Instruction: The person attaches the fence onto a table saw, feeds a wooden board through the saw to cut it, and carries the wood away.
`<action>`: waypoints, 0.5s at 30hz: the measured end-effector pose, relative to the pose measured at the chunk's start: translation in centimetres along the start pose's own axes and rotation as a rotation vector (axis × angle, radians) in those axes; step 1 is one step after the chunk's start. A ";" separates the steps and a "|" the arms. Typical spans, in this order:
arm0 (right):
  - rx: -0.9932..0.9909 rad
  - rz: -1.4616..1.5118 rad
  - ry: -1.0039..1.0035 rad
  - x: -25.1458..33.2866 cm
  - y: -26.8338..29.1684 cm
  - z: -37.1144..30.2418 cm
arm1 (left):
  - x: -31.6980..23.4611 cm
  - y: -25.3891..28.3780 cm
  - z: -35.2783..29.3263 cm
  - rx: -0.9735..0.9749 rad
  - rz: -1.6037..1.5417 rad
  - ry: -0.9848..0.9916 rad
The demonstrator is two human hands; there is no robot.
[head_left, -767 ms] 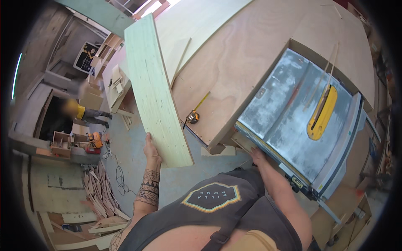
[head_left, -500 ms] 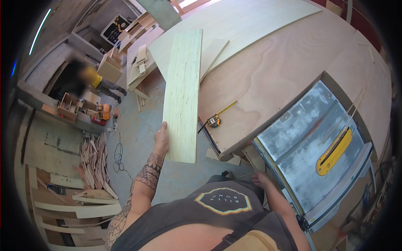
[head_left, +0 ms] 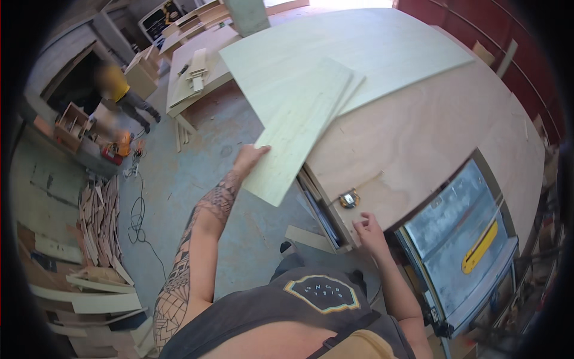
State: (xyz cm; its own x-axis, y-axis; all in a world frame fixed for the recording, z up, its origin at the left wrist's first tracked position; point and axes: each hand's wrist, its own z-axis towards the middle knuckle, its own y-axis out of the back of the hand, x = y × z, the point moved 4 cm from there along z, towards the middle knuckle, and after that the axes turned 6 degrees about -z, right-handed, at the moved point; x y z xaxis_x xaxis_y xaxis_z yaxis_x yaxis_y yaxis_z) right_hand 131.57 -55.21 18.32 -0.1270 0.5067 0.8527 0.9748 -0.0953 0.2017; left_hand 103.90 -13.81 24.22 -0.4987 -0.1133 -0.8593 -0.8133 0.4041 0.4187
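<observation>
My left hand [head_left: 251, 157] is closed on the left edge of a pale wooden board [head_left: 299, 131], fingers hidden beneath it. The board slants away to the upper right, its far end lying over another narrow pale piece [head_left: 354, 90] on the wooden worktop [head_left: 412, 134]. Its near end juts out past the worktop's edge. My right hand [head_left: 371, 232] hovers at the worktop's near edge with fingers apart and slightly bent, holding nothing. Just beyond those fingers lies a black and yellow tape measure [head_left: 348, 198], its blade pulled partly out.
A table saw [head_left: 457, 215] with a yellow insert [head_left: 480, 248] sits at the right. A large pale sheet [head_left: 359, 45] covers the worktop's far part. Left are scrap wood [head_left: 98, 221], a cable [head_left: 137, 218] on the floor, and a person [head_left: 122, 90] in yellow farther off.
The board has swung from nearly upright in view to a slant, its far end now farther right over the worktop. My right hand has risen from beside the saw toward the tape measure.
</observation>
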 end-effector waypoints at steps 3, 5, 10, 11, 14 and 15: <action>-0.777 -0.527 -0.021 0.6 0.3 4.0 | -3.3 -3.6 4.0 0.188 0.290 -0.139; -0.749 -0.562 -0.160 2.8 -1.1 6.4 | -0.2 -2.8 7.7 0.110 0.425 -0.141; -0.935 -0.613 -0.225 1.2 -1.9 10.1 | 4.7 -2.6 8.3 0.263 -0.033 -0.109; -0.918 -0.635 -0.188 2.4 -2.3 10.7 | 6.0 -2.3 8.8 0.210 -0.087 -0.101; -0.902 -0.053 -0.238 0.6 -0.8 9.7 | 4.4 -3.7 9.1 0.348 -0.079 -0.107; -0.877 0.093 -0.203 -1.4 0.7 11.3 | 4.6 -4.0 9.7 0.511 -0.130 -0.034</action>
State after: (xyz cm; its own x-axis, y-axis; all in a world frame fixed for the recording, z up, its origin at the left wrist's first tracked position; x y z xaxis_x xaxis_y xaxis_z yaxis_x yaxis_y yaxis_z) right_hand 134.45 -46.32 11.84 0.0609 0.5978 0.7993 0.4795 -0.7199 0.5019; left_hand 107.76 -7.14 15.78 -0.3864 -0.1661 -0.9072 -0.6136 0.7807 0.1184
